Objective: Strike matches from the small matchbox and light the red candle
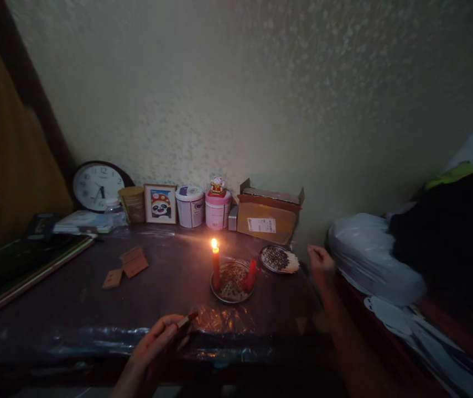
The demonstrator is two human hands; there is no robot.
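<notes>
My left hand (pixel 159 338), at the table's front edge, pinches a small matchbox (pixel 187 319) with a pale side and a dark red end. My right hand (pixel 321 261) is raised just right of a plate of matches (pixel 276 258), its fingers closed; whatever they hold is too small to make out. Between my hands stands a round metal dish (pixel 233 298). On its left side a tall red candle (pixel 216 271) burns upright. A shorter red candle (pixel 251 272), unlit, stands on its right side. The matches have dark and pale ends.
Brown card pieces (pixel 134 261) lie left on the plastic-covered table (pixel 170 293). Along the wall stand a clock (pixel 98 185), a framed panda picture (pixel 160 204), two tins (pixel 190 207) and an open cardboard box (pixel 266 218). White plastic bags (pixel 369 254) are heaped at right.
</notes>
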